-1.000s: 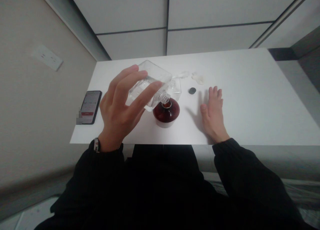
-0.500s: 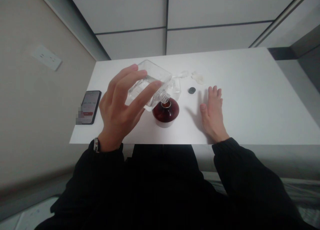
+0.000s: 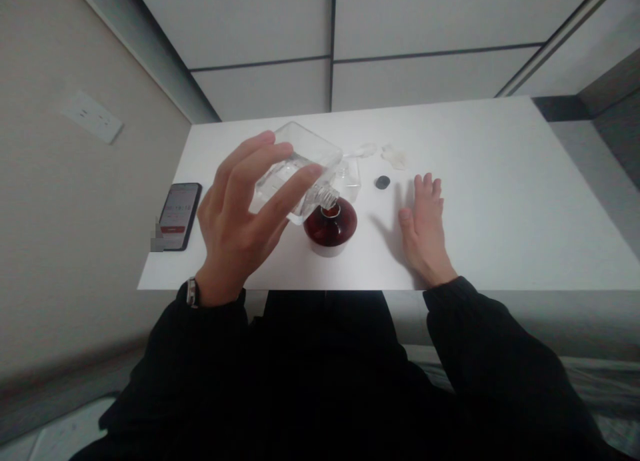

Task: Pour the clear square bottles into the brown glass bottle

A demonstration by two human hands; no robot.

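My left hand (image 3: pixel 250 207) is wrapped round a clear square bottle (image 3: pixel 313 144) with clear liquid inside. The bottle is tilted, its threaded neck pointing down to the right at the mouth of a dark red, round, squat container (image 3: pixel 331 226) with a pale base. Whether liquid is flowing between them is too fine to tell. My right hand (image 3: pixel 427 224) rests on its edge on the table, fingers stretched out, holding nothing. A small dark round cap (image 3: pixel 383 182) lies on the table between the red container and my right hand.
Behind the red container stands another clear vessel (image 3: pixel 351 181), partly hidden by the bottle. Crumpled clear plastic (image 3: pixel 394 157) lies farther back on the white table (image 3: pixel 510 201). A phone (image 3: pixel 179 216) lies at the left edge. A wall socket (image 3: pixel 93 116) is on the left wall.
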